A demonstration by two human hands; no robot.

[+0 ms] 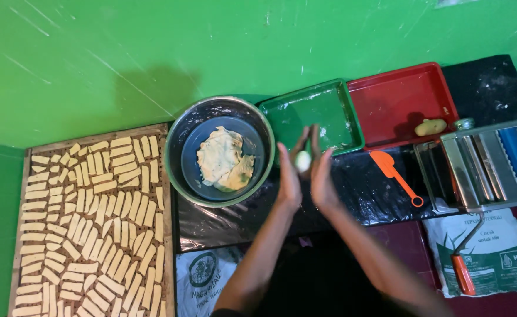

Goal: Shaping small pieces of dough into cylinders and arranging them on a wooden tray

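Note:
My left hand [289,176] and my right hand [322,176] are pressed together, palms facing, with a small pale dough ball [303,161] held between them. They hover over the black sheet [376,194], just right of a metal bowl [183,176] that holds a lump of pale dough [223,159]. Behind my fingertips lies a green tray [288,117] dusted with flour.
A red tray [387,100] at the right holds one dough piece [430,127]. An orange scraper [394,174] lies on the black sheet. A metal pasta roller [487,164] with an orange-handled crank [463,273] stands at the far right. At the left, a wooden board [170,235] carries several cut dough strips. Flour bags lie near me.

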